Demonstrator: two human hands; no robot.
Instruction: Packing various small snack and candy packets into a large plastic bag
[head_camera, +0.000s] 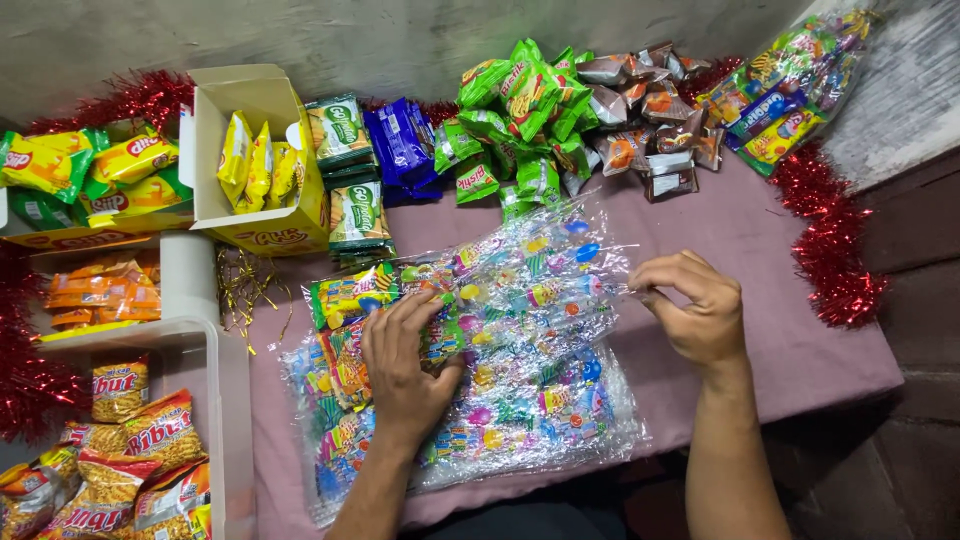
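Note:
A stack of clear plastic packs filled with colourful small toys or sweets lies on a mauve cloth-covered table. My left hand rests flat on the left part of the top pack, fingers spread over it. My right hand pinches the right edge of the top clear pack between thumb and fingers. The packs overlap, so lower ones are partly hidden.
Behind lie green snack packets, brown ones, blue ones and a bag of mixed sweets. An open yellow box holds yellow packets. White shelves at left carry more snacks. Red tinsel edges the table.

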